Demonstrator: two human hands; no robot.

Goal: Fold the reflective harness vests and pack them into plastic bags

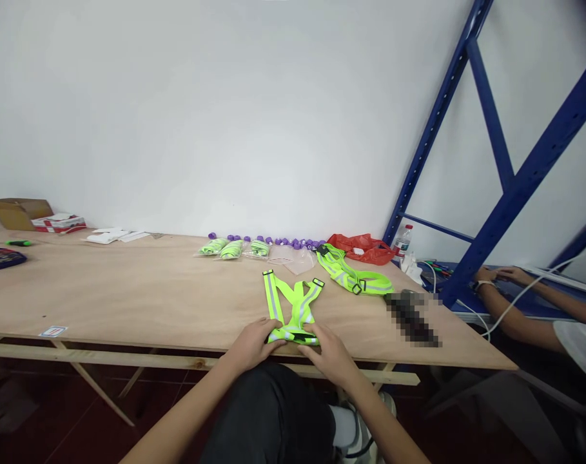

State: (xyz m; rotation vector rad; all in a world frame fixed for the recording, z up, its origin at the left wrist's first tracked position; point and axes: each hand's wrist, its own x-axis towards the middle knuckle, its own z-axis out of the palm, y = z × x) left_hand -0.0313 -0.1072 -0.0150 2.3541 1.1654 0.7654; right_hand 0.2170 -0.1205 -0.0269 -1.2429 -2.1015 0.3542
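A neon-yellow reflective strap vest [293,304] lies on the plywood table [128,296] near its front edge, its two straps fanning away from me. My left hand [254,343] pinches the vest's near left end between thumb and fingers. My right hand [329,351] grips the near right end, fingers curled over it. A second, loosely piled vest [351,276] lies farther back to the right.
Three bagged vests [233,248], empty clear bags [293,256], a row of purple beads [273,240] and a red bag [363,247] line the far edge. A cardboard box [17,212] sits far left. Another person's arms [519,309] work at the right by a blue rack [496,167].
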